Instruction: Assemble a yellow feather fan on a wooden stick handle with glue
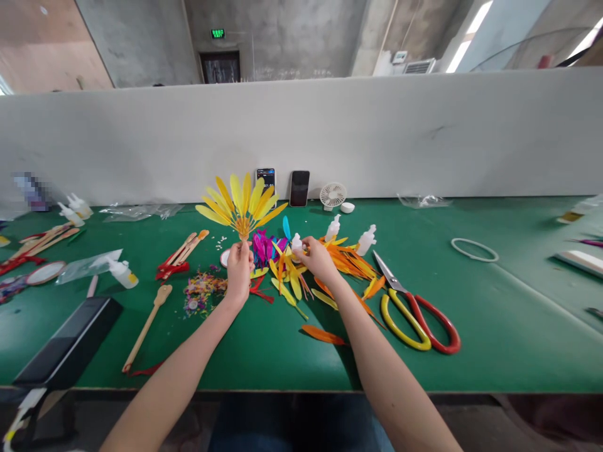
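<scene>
Holding a yellow feather fan (244,220) upright above the table (518,333), left hand (240,273) gripping its base. Right hand (318,258) is sitting at a small white bottle (296,242); can't tell if it's gripping. Loose feathers (351,258) are lying mid-surface, scissors (409,295) resting right of them, two phones (299,188) standing along the far edge.

A green tabletop (494,351) is being bordered along its far edge by a long white partition (424,150), its right half being marked by a dark smudge (440,132). Above it, a grey wall (301,37) is being seen, where a dark doorway (220,67) is being topped, left of centre, by a lit green exit sign (217,33). At far right, bright strips of light (468,37) are being shown near a louvred unit (419,66).
</scene>
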`<state>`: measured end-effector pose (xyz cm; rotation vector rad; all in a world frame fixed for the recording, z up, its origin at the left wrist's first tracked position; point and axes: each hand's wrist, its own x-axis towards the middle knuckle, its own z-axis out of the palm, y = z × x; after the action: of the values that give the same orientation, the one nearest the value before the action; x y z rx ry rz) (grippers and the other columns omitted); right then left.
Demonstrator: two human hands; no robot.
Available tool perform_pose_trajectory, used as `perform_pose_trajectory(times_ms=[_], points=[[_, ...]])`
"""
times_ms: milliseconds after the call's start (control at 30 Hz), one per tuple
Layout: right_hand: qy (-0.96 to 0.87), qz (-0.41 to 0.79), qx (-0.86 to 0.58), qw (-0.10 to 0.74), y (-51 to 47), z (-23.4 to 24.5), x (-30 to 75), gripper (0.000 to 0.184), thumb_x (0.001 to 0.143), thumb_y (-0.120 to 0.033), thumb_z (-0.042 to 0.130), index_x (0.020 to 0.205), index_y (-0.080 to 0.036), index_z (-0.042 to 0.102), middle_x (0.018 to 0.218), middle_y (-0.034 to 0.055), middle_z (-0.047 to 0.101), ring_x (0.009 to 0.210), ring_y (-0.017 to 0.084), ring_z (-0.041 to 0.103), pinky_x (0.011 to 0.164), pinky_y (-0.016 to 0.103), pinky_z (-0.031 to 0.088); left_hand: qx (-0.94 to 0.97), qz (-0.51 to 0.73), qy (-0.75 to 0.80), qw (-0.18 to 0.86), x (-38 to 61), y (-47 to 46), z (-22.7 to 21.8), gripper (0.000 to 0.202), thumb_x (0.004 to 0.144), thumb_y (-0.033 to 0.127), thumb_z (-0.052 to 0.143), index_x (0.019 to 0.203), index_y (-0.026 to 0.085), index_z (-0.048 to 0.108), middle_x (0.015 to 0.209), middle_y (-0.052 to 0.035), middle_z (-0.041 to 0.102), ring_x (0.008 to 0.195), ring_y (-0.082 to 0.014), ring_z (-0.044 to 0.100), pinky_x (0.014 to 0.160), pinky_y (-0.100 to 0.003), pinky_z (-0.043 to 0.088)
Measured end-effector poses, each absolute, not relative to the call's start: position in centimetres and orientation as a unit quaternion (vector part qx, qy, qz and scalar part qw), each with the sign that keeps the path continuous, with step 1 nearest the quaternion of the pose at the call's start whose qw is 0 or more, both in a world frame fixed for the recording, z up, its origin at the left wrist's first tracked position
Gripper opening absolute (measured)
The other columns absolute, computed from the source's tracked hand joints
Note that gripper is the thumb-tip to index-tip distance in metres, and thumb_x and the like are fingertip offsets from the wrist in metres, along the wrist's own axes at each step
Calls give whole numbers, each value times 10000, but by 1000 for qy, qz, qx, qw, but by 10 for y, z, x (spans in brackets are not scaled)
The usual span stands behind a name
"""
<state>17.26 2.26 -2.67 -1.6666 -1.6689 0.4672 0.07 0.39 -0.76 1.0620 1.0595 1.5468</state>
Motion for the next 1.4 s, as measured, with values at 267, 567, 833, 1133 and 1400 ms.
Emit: perform_pose_trajectory(times_ms=[267, 567, 833, 1133, 1400], points=[[-620, 190, -703, 292, 10, -4, 181, 305, 672, -371, 568, 845, -165, 423, 740, 49, 573, 632, 171, 534, 545, 246, 355, 435, 633, 455, 451, 0, 7, -10, 144, 760, 302, 521, 767, 160, 496, 543, 64, 370, 431, -34, 321, 396, -159, 269], [-706, 178, -679, 88, 6, -11, 163, 140, 636, -132, 527, 533, -196, 457, 638, 58, 583, 630, 186, 549, 496, 249, 307, 429, 633, 458, 453, 3, 7, -9, 58, 761, 217, 490, 750, 161, 483, 508, 72, 387, 400, -31, 337, 384, -154, 270], [-677, 310, -621, 246, 9, -8, 175, 172, 664, -191, 524, 518, -198, 432, 530, 4, 539, 479, 123, 477, 459, 233, 324, 440, 634, 435, 463, 3, 2, -7, 202, 737, 351, 542, 815, 171, 494, 537, 52, 473, 421, -42, 412, 410, -160, 328], [-630, 472, -521, 330, 1, 5, 165, 151, 743, -267, 430, 625, -218, 349, 482, -60, 510, 381, 76, 383, 425, 215, 312, 428, 632, 436, 477, 2, 3, -9, 196, 768, 335, 484, 891, 183, 464, 532, 63, 459, 364, -30, 296, 337, -148, 211], [-647, 469, -453, 395, 4, 1, 160, 153, 685, -332, 470, 629, -190, 470, 587, -25, 546, 471, 84, 427, 493, 236, 347, 422, 642, 451, 454, 3, 4, -13, 158, 752, 199, 446, 788, 213, 293, 616, 50, 571, 364, -26, 329, 354, -144, 217]])
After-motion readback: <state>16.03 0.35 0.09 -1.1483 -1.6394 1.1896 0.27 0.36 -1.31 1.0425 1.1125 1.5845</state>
